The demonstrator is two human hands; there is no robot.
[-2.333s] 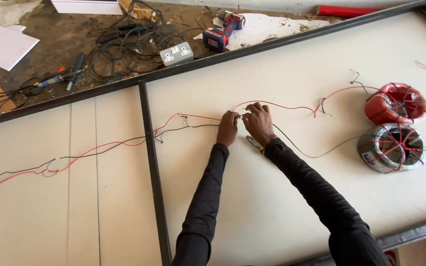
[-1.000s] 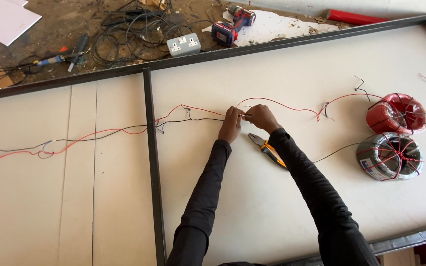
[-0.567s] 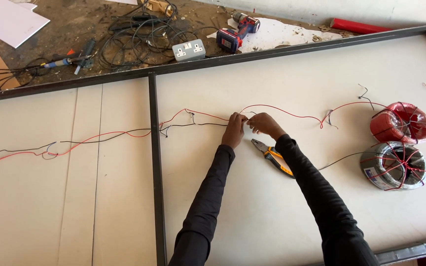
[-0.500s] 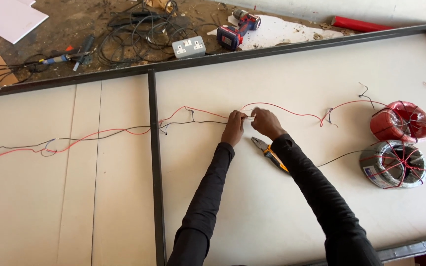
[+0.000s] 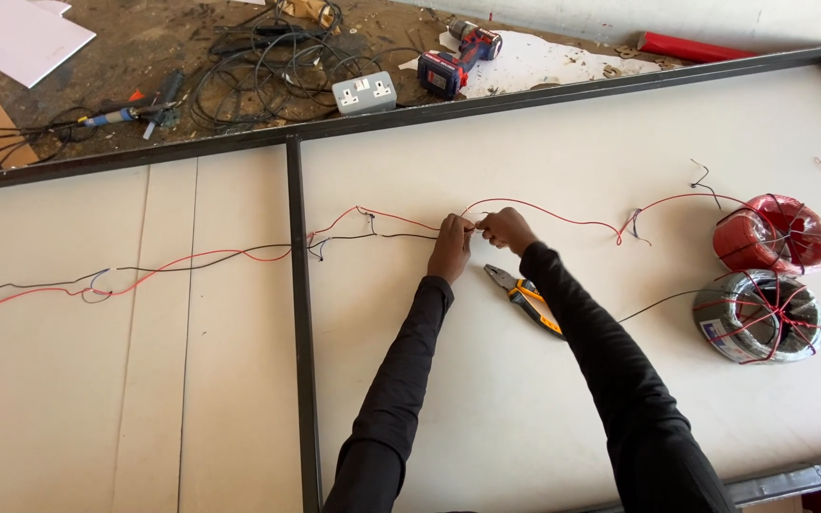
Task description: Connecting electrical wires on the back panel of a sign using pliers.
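Note:
My left hand (image 5: 449, 247) and my right hand (image 5: 505, 228) meet over a large white panel (image 5: 563, 399), both pinching the same spot on a thin red wire (image 5: 544, 211). A black wire (image 5: 239, 255) runs alongside the red one across the panel to the left. Pliers with yellow and black handles (image 5: 523, 294) lie on the panel just under my right forearm. The red wire leads to a red wire coil (image 5: 773, 234) at the right. Below that coil lies a grey-black wire coil (image 5: 758, 315) tied with red wire.
A dark metal frame bar (image 5: 298, 313) crosses the panel left of my hands. Beyond the panel's far edge the dirty floor holds a grey double socket (image 5: 364, 92), tangled black cables (image 5: 258, 66), a red and blue drill (image 5: 458, 59), white sheets (image 5: 16, 33) and a red tube (image 5: 696, 46).
Both hands stay pinched on the wire at the same spot. The pliers have come into view beside my right forearm. The view has shifted slightly.

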